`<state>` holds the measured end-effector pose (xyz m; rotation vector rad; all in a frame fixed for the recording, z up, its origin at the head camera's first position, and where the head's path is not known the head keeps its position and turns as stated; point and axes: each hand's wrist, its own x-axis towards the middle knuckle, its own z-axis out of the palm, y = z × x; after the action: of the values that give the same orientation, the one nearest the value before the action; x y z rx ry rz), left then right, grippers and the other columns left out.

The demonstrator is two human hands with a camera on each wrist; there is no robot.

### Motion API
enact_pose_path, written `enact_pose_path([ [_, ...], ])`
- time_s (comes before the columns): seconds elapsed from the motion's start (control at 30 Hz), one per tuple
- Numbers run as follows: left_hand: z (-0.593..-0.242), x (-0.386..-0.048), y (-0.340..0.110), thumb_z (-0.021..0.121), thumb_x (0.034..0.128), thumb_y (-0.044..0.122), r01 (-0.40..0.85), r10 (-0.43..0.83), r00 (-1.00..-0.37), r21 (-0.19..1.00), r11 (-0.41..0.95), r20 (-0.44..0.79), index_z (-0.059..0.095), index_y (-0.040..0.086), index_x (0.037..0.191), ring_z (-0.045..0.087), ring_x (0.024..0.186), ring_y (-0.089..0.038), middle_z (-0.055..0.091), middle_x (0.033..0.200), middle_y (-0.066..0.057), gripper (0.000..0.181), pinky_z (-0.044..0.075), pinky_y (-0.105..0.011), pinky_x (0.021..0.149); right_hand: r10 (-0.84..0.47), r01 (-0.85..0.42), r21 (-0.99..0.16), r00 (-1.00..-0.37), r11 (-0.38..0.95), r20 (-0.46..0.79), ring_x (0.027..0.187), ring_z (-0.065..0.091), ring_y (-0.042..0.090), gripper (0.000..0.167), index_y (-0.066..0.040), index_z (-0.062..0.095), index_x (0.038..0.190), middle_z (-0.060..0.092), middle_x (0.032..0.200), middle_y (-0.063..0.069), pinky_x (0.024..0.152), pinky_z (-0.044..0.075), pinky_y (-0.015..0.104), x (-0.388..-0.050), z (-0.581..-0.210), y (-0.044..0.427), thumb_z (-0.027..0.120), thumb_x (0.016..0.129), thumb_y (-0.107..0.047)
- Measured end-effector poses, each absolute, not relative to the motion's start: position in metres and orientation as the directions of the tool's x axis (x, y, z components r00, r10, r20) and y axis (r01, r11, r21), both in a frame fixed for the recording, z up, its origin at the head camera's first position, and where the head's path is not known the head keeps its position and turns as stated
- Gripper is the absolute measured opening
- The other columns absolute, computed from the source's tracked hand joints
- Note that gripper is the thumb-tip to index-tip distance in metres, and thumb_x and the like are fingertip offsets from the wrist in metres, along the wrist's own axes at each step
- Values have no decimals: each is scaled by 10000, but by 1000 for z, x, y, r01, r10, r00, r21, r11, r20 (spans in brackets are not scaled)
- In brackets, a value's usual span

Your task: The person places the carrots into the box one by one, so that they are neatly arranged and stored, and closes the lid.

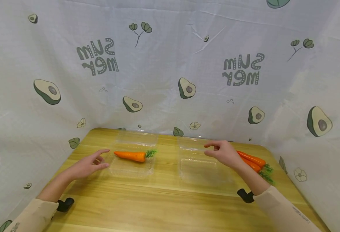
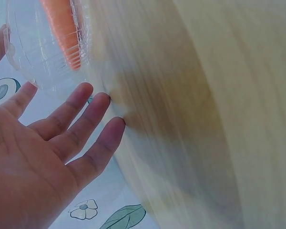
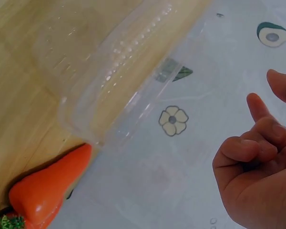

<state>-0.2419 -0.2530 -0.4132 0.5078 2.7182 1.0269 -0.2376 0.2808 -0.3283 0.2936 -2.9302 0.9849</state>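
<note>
A clear plastic clamshell box (image 1: 130, 173) with its lid folded back stands on the left, and one orange carrot (image 1: 130, 156) with green leaves lies in it. Beside that box's left edge is my left hand (image 1: 88, 165), fingers spread and holding nothing; contact with the rim is hard to tell. A second clear plastic clamshell box (image 1: 199, 174), lid also back, stands right of the middle with nothing visible inside. Over its right side hovers my right hand (image 1: 223, 154), thumb and index finger apart, the other fingers bent, nothing held. Two carrots (image 1: 251, 158) lie right of it, partly behind the forearm.
Everything stands on a wooden table (image 1: 146, 206). A white cloth (image 1: 158, 64) printed with avocados hangs behind and along both sides. Black wrist-camera mounts show at the left wrist (image 1: 65, 204) and right wrist (image 1: 245, 195).
</note>
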Motion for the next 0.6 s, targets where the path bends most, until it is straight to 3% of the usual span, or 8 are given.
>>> enact_pose_path([
  [0.6, -413, -242, -253, 607, 1007, 396, 257, 386, -921, 665, 701, -50, 299, 124, 1571, 603, 1148, -373, 560, 1293, -227, 697, 522, -521, 879, -76, -117, -596, -993, 795, 95, 541, 323, 147, 417, -39, 703, 1242, 320, 608, -27, 537, 296, 295, -231, -338, 322, 730, 929, -313],
])
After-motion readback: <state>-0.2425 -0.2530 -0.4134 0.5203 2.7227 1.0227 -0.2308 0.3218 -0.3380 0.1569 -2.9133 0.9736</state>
